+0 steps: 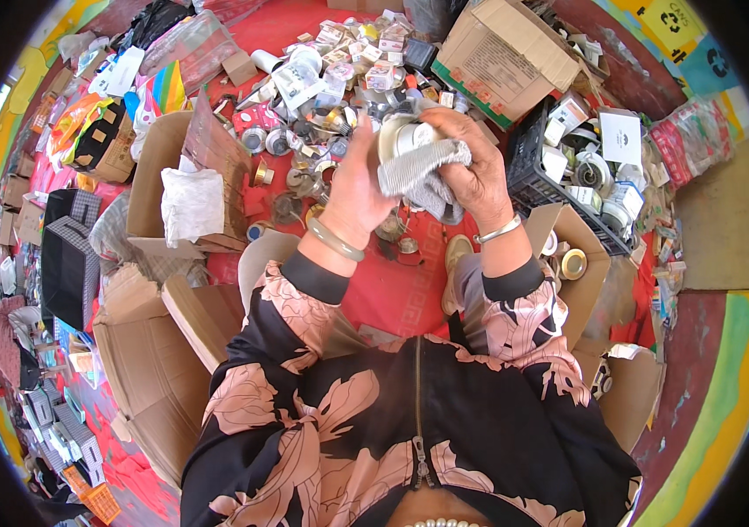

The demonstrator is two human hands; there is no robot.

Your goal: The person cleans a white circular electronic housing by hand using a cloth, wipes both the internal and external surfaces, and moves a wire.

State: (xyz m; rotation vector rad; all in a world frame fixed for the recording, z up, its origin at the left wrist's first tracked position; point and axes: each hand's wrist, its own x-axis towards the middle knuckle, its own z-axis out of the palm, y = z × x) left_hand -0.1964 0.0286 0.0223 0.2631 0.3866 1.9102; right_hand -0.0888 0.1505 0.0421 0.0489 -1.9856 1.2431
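Observation:
A round white lamp fitting (410,137) with a pale rim is held up in front of me, a grey ribbed cloth (427,171) pressed against its lower side. My right hand (477,162) is closed round the fitting's right side, its thumb on the cloth. My left hand (359,180) is raised at the fitting's left rim, fingers stretched upward and slightly blurred. Its thumb tip is hidden behind the cloth, so I cannot tell how firmly it touches. Beyond both hands lies a heap of lamps and small boxes (339,79) on a red floor covering (401,290).
At the left stands an open cardboard box (155,189) with a white cloth (192,204) over its edge. Another carton (151,360) is nearer. To the right are a black crate (528,189) full of lamps and an open carton (581,294). A large carton (502,66) lies at the back.

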